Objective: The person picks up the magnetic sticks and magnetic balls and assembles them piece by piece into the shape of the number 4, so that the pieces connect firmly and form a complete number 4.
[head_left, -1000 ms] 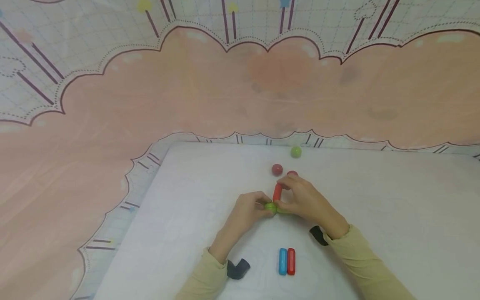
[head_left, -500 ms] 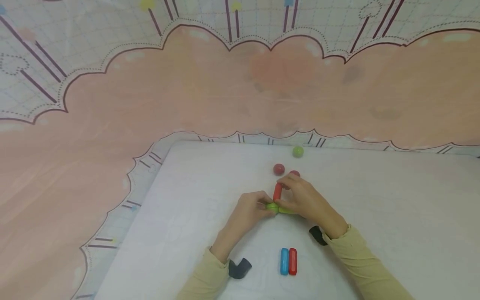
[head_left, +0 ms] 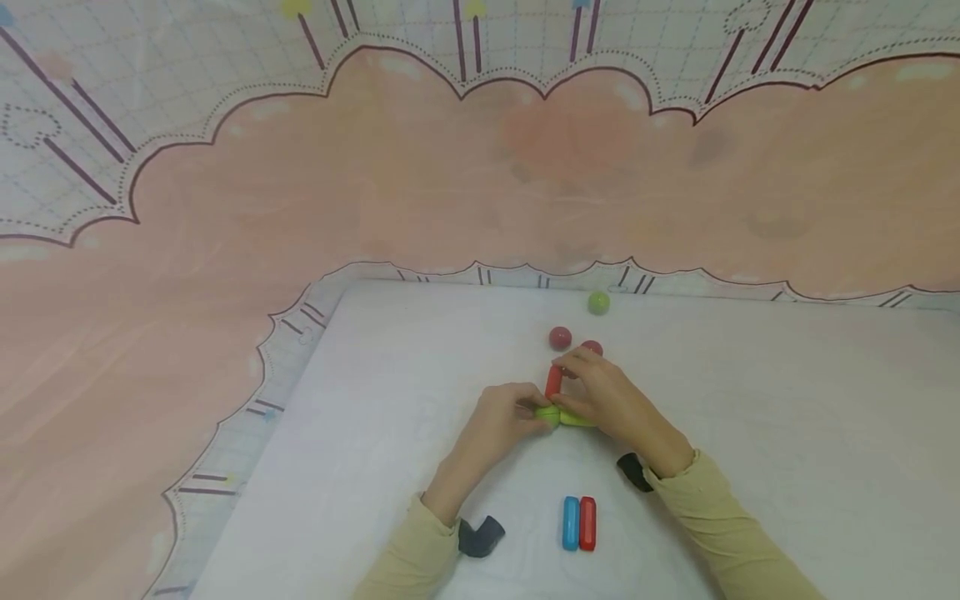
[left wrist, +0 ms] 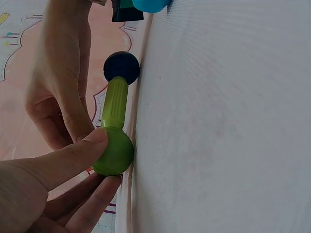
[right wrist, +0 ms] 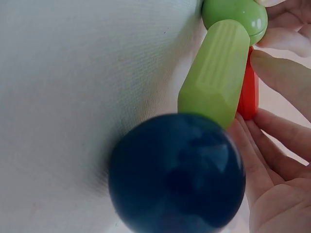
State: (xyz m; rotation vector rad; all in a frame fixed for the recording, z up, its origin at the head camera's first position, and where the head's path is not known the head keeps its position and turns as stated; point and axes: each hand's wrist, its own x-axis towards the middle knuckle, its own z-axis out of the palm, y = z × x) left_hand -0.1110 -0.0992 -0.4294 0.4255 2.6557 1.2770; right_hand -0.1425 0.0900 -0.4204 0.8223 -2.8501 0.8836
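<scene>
Nearest on the bench [head_left: 375,400], a blue stick [head_left: 571,523] and red stick [head_left: 588,523] lie side by side. Beyond, the left hand [head_left: 495,418]'s fingers pinch a green ball [left wrist: 116,154], joined by a lime stick [right wrist: 214,70] to a dark blue ball [right wrist: 177,174]; the right hand [head_left: 615,407]'s fingers pinch a second red stick [head_left: 553,382], its end by the green ball. Farther lie two red balls [head_left: 560,337], then another green ball [head_left: 598,302].
</scene>
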